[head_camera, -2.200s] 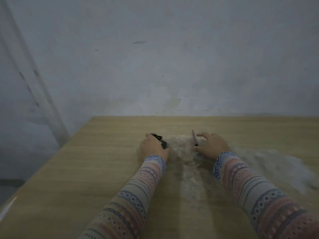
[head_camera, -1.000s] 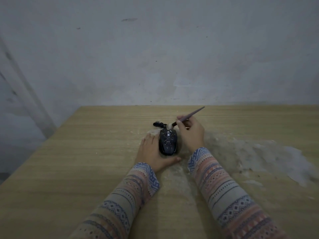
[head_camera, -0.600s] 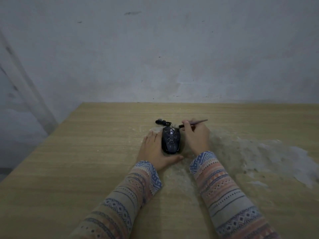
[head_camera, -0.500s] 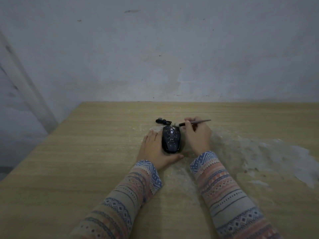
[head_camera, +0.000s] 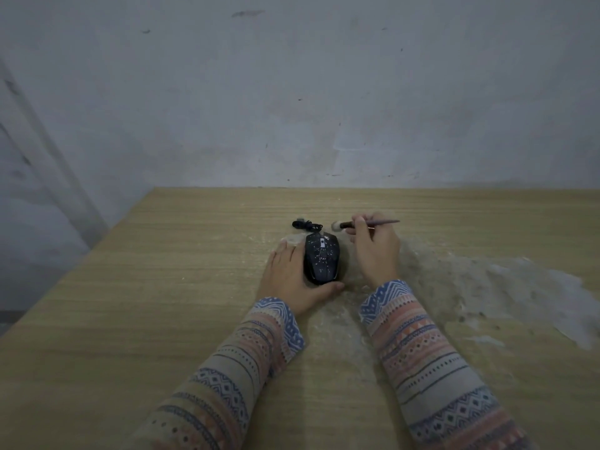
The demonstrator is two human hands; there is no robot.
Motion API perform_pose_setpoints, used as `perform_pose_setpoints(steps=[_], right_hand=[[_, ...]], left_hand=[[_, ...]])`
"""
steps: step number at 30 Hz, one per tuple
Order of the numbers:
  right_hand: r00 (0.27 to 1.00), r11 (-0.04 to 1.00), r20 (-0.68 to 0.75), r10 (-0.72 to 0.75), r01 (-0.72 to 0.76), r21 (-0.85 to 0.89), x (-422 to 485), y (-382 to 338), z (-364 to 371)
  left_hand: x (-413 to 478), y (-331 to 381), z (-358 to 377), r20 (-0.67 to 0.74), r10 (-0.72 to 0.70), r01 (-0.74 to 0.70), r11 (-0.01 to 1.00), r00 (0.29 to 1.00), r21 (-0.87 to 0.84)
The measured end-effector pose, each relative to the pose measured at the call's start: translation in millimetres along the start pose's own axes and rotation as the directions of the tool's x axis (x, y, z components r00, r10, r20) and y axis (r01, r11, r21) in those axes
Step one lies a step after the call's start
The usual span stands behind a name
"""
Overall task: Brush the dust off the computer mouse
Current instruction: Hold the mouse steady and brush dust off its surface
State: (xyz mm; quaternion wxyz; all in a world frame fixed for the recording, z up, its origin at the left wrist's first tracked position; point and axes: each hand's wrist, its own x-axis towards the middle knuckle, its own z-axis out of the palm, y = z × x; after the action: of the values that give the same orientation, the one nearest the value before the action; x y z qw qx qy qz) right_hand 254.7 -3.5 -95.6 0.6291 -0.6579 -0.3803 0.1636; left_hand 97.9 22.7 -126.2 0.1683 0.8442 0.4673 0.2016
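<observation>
A black computer mouse (head_camera: 321, 258) speckled with pale dust lies on the wooden table (head_camera: 162, 303), its bundled black cable (head_camera: 305, 225) just beyond it. My left hand (head_camera: 290, 279) lies flat against the mouse's left side, thumb curled round its near end. My right hand (head_camera: 376, 246) is to the right of the mouse, fingers pinched on a thin brush (head_camera: 367, 223). The brush lies nearly level, its pale bristle tip pointing left just beyond the mouse's front right corner.
White dust (head_camera: 487, 287) is spread over the table to the right of the mouse and in front of my arms. A grey wall (head_camera: 292, 108) rises at the table's far edge. The table's left edge runs diagonally at the left.
My left hand uncovered the mouse and settled beside it. My right hand lifted the brush from the table, swept it at the mouse's front, and the handle dropped from tilted up to nearly level.
</observation>
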Motion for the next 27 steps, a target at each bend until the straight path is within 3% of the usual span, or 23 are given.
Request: perform_pose_setpoints(steps=[3, 7, 12, 16, 21, 27], right_hand=[[0.995, 0.992, 0.083, 0.062, -0.070, 0.104, -0.1, -1.3, 0.6], [1.000, 0.994, 0.019, -0.014, 0.016, -0.109, -0.2, 6.1, 0.5], [1.000, 0.993, -0.014, -0.022, 0.024, 0.118, 0.0, 0.7, 1.7], [0.995, 0.996, -0.058, -0.083, 0.081, -0.049, 0.1, 3.7, 0.1], [0.998, 0.998, -0.011, -0.056, 0.056, -0.016, 0.6, -0.1, 0.7], [0.992, 0.993, -0.038, -0.121, 0.121, -0.006, -0.7, -2.8, 0.6]], left_hand=[[-0.4, 0.8, 0.2, -0.012, 0.005, -0.005, 1.000, 1.000, -0.004], [0.1, 0.4, -0.4, -0.024, 0.009, -0.009, 1.000, 1.000, 0.002], [0.6, 0.0, 0.9, -0.021, -0.002, 0.002, 1.000, 1.000, 0.000], [0.8, -0.1, 1.2, -0.015, -0.008, 0.008, 1.000, 1.000, 0.006], [-0.4, 0.4, 1.2, -0.028, -0.005, 0.005, 1.000, 1.000, 0.003], [1.0, -0.3, 2.0, -0.027, -0.008, 0.009, 1.000, 1.000, 0.019]])
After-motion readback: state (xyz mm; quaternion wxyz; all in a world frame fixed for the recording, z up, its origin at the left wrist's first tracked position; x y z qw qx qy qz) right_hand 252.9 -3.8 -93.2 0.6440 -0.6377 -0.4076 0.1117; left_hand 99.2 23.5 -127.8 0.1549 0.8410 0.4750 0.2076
